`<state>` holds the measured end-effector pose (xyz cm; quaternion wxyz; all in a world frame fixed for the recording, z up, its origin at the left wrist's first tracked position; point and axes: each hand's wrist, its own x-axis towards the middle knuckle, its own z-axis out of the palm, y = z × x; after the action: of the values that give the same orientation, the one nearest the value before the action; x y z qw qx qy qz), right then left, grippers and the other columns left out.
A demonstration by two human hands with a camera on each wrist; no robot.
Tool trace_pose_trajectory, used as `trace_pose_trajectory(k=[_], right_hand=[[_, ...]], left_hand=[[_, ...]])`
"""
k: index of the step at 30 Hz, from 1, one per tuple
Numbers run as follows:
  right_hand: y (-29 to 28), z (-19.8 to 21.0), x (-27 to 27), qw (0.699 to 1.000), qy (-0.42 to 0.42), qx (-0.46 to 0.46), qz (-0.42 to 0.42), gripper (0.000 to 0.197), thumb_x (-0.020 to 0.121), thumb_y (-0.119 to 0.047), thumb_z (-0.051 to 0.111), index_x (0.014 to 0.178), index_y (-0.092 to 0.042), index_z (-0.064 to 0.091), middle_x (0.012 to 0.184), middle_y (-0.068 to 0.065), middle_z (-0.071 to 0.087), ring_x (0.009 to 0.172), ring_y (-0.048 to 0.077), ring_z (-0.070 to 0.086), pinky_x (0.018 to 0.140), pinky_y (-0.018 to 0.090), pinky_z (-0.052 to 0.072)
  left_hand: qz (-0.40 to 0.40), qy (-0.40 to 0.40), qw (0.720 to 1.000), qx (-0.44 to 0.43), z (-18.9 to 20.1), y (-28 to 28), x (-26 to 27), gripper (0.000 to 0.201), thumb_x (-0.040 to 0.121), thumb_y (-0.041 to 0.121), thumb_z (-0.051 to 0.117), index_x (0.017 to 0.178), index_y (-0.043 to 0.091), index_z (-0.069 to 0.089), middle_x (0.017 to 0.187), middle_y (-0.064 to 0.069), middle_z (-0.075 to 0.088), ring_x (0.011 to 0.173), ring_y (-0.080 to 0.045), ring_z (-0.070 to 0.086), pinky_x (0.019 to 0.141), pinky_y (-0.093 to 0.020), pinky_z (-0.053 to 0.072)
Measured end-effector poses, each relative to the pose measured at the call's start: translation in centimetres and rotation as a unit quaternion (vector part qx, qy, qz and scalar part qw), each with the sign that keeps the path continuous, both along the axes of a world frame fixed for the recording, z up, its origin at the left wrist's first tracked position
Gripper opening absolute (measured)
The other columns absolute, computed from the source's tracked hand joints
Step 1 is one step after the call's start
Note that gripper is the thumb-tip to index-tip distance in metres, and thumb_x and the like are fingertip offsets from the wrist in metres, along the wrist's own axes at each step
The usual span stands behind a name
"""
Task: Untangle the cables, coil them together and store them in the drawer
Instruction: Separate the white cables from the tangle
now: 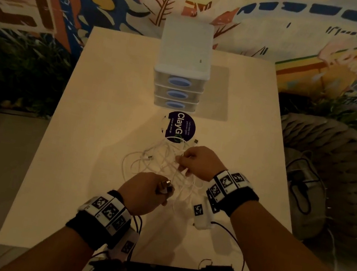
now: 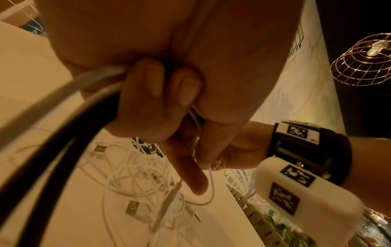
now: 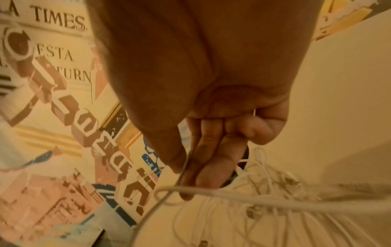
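**A:** Where are your hands right now?

**B:** Your left hand (image 1: 144, 190) is curled round a plug end of the white cables (image 1: 162, 166), the metal connector (image 1: 165, 184) poking up past your knuckles. Your right hand (image 1: 201, 162) pinches a single strand between thumb and fingertips (image 3: 203, 167), lifting it off the heap.

**A:** And the cables themselves?

**B:** They lie in a loose tangle on the white table (image 1: 91, 134) between your two hands, with one edge reaching the round purple sticker (image 1: 181, 127). Several USB plugs (image 2: 132, 208) lie scattered through the loops. How many separate cables you've got there, I can't tell; the light is too dim.

**A:** The drawer?

**B:** The drawer unit (image 1: 182, 64) stands at the far side of the table, just beyond the sticker, all three drawers pushed in, well apart from both hands.
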<state>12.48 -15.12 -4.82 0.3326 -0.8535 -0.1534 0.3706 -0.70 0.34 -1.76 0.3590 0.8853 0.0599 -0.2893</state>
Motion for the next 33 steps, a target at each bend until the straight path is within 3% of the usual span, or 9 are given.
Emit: trace_pose_trajectory(k=[5,9,14,19,22,24,26,29,33], right_hand=[[-1.0,2.5,-0.5,0.98,0.017,0.169,-0.102,0.024,0.102,-0.026,0.058,0.101,-0.002,0.061,0.087,0.007,0.077,0.07,0.019,0.071,0.074,0.033,0.056],[-2.4,3.4,-1.2,0.974,-0.053,0.199,-0.091,0.017,0.102,-0.035,0.056,0.099,-0.021,0.065,0.085,-0.004,0.076,0.084,0.014,0.07,0.086,0.034,0.054],[-3.4,3.9,-2.4,0.961,-0.053,0.256,-0.089,0.015,0.103,-0.016,0.056,0.106,-0.018,0.071,0.099,-0.011,0.075,0.095,0.007,0.07,0.091,0.025,0.054],[-4.2,3.8,-3.1,0.955,-0.159,0.249,-0.032,0.019,0.098,-0.018,0.066,0.11,-0.025,0.077,0.106,-0.013,0.073,0.104,0.007,0.068,0.094,0.027,0.052],[-4.7,3.6,-3.3,0.945,-0.248,0.211,0.033,0.023,0.096,-0.025,0.067,0.115,-0.034,0.075,0.098,-0.013,0.066,0.097,0.008,0.061,0.087,0.029,0.05],[-4.8,3.8,-3.5,0.937,-0.289,0.182,0.075,0.026,0.097,-0.035,0.061,0.12,-0.035,0.073,0.095,-0.015,0.058,0.093,0.01,0.054,0.083,0.027,0.046],[-4.8,4.2,-3.7,0.934,-0.306,0.156,0.103,0.03,0.098,-0.039,0.056,0.123,-0.035,0.072,0.094,-0.016,0.053,0.088,0.006,0.051,0.079,0.023,0.043],[-5.2,5.1,-3.9,0.941,-0.296,0.129,0.098,0.026,0.101,-0.036,0.055,0.123,-0.034,0.069,0.088,-0.019,0.048,0.079,-0.001,0.05,0.07,0.012,0.038],[-6.7,6.8,-3.4,0.939,-0.329,0.099,0.023,0.033,0.098,-0.052,0.046,0.108,-0.034,0.072,0.079,-0.011,0.052,0.068,0.005,0.05,0.063,0.024,0.041]], left_hand=[[0.084,-0.038,0.995,-0.029,-0.2,1.5,-0.1,0.018,0.104,0.03,0.051,0.111,0.025,0.067,0.074,0.008,0.071,0.066,0.003,0.063,0.068,-0.023,0.045],[0.173,-0.112,0.978,-0.035,-0.2,3.2,0.3,0.014,0.102,0.029,0.054,0.099,0.028,0.068,0.093,0.008,0.07,0.078,-0.011,0.063,0.073,-0.031,0.047],[0.264,-0.187,0.938,-0.126,0.9,2.9,1.0,0.012,0.103,0.027,0.056,0.112,0.031,0.063,0.058,0.013,0.054,0.049,-0.003,0.047,0.052,-0.015,0.039],[0.248,-0.18,0.943,-0.129,1.3,2.1,2.1,0.036,0.103,0.024,0.055,0.136,0.036,0.048,0.074,0.0,0.063,0.057,0.004,0.057,0.056,-0.01,0.042],[0.196,-0.178,0.958,-0.115,0.9,2.0,2.2,0.055,0.101,0.019,0.059,0.146,0.043,0.041,0.086,0.008,0.068,0.069,0.006,0.062,0.062,-0.005,0.044],[0.115,-0.177,0.972,-0.101,0.7,1.6,2.1,0.057,0.097,0.018,0.064,0.144,0.045,0.045,0.093,0.018,0.067,0.078,0.009,0.062,0.069,-0.003,0.044],[0.056,-0.185,0.978,-0.075,0.8,0.9,2.1,0.036,0.097,0.025,0.064,0.128,0.042,0.058,0.09,0.019,0.068,0.08,0.005,0.063,0.07,-0.012,0.045],[0.084,-0.197,0.975,-0.051,0.5,0.7,2.3,0.016,0.096,0.03,0.064,0.109,0.036,0.06,0.08,0.009,0.068,0.066,0.0,0.059,0.059,-0.02,0.039],[0.159,-0.173,0.971,-0.042,-0.3,2.1,2.1,0.044,0.096,0.028,0.063,0.135,0.038,0.046,0.072,0.005,0.063,0.056,-0.005,0.054,0.055,-0.024,0.039]])
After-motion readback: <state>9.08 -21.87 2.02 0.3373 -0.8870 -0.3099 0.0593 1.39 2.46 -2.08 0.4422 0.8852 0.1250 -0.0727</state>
